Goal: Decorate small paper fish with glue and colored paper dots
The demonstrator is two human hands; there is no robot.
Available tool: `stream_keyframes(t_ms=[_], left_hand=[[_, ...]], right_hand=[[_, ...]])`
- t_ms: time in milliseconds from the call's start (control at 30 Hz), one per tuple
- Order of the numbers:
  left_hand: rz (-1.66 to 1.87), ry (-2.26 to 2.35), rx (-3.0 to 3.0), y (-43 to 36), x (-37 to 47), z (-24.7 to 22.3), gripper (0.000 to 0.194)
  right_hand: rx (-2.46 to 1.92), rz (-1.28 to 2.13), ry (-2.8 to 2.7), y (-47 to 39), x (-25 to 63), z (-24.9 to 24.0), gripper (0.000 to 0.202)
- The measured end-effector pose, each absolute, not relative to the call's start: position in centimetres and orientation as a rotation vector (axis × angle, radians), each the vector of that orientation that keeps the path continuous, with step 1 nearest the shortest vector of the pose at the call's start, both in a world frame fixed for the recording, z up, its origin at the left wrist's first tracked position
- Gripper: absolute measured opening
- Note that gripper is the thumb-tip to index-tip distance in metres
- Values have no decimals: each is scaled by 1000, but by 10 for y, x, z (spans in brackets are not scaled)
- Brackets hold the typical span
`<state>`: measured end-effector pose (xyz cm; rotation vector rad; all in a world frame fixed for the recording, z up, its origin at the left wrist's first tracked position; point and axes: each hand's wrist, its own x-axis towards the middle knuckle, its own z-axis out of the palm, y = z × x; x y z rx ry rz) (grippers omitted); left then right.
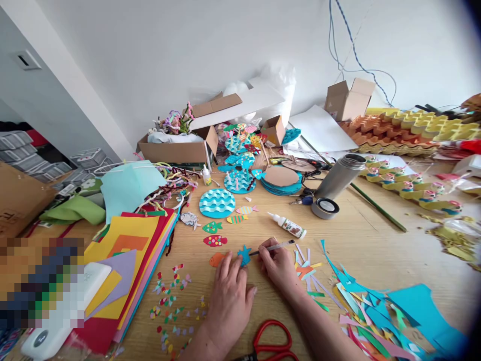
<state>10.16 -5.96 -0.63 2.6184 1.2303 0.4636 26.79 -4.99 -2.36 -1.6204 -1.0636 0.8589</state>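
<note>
My right hand (pixel 278 264) pinches a slim pen (pixel 276 245), its tip at the edge of a blue paper starfish (pixel 244 255). Palm down on the table, my left hand (pixel 231 291) has its fingers stretched out, fingertips against the starfish's left side. Just beyond those fingers lies an orange paper fish (pixel 216 258), partly covered. Farther back are a red dotted fish (pixel 215 240), a green fish (pixel 212 227) and a striped fish (pixel 237 219). A white glue bottle (pixel 287 225) rests on its side behind my right hand.
Red-handled scissors (pixel 273 338) lie at the front edge. Small paper confetti (pixel 175 301) spreads on the left beside stacked coloured paper (pixel 135 228). Blue paper scraps (pixel 424 306) cover the right. An open steel flask (pixel 340 175) stands behind, near a blue wavy disc (pixel 217 202).
</note>
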Motion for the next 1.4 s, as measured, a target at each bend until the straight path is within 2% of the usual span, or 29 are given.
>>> stream_keyframes(t_ms=[1400], left_hand=[[513, 1224, 2635, -60, 101, -7, 31]], right_hand=[[-1617, 872, -1037, -52, 268, -26, 23]])
